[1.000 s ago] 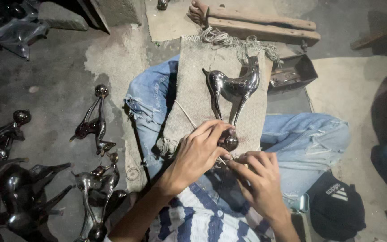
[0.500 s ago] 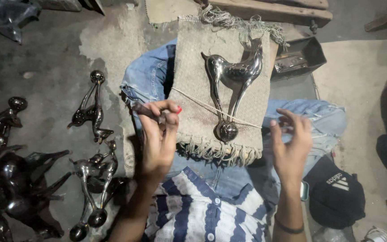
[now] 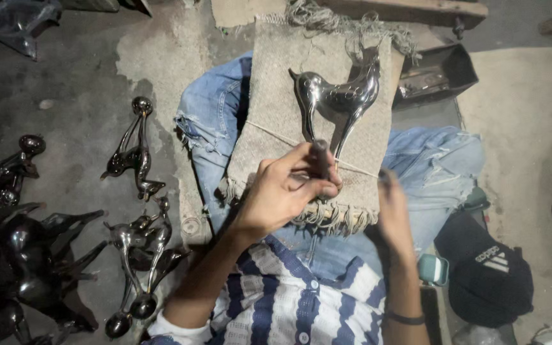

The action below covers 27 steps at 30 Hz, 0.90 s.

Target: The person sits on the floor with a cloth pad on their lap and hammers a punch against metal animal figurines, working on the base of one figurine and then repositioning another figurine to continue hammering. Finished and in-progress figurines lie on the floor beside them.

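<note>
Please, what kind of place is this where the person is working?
Probably a small metal-craft workshop, with work done sitting on the floor. A shiny metal deer figure lies on a mat over the person's lap, more figures lie on the bare concrete floor, and a metal tray sits nearby.

Dim overhead light, dark left floor, glare on metal, motion-blurred hands

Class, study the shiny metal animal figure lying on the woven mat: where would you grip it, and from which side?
Grip the metal figure around its rounded body, coming from above. It lies flat on the mat; the thin legs point toward the left hand, and offer less hold.
</note>
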Each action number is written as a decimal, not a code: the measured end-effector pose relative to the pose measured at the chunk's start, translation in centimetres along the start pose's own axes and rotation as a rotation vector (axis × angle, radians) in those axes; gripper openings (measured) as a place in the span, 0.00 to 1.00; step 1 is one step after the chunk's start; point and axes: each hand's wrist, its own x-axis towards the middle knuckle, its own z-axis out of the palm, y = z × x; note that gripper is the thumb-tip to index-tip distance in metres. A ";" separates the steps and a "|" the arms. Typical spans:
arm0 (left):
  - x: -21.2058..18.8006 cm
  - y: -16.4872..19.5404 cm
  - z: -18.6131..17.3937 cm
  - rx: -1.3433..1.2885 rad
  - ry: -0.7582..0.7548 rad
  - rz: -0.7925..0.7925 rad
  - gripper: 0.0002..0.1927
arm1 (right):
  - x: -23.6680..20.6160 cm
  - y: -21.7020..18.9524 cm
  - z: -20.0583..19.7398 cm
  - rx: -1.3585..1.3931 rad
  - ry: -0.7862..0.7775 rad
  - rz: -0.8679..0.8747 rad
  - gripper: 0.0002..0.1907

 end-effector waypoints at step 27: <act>0.1 -4.0 -0.1 0.702 -0.010 0.557 0.23 | -0.1 -18.6 -8.5 -0.407 -0.019 -0.587 0.12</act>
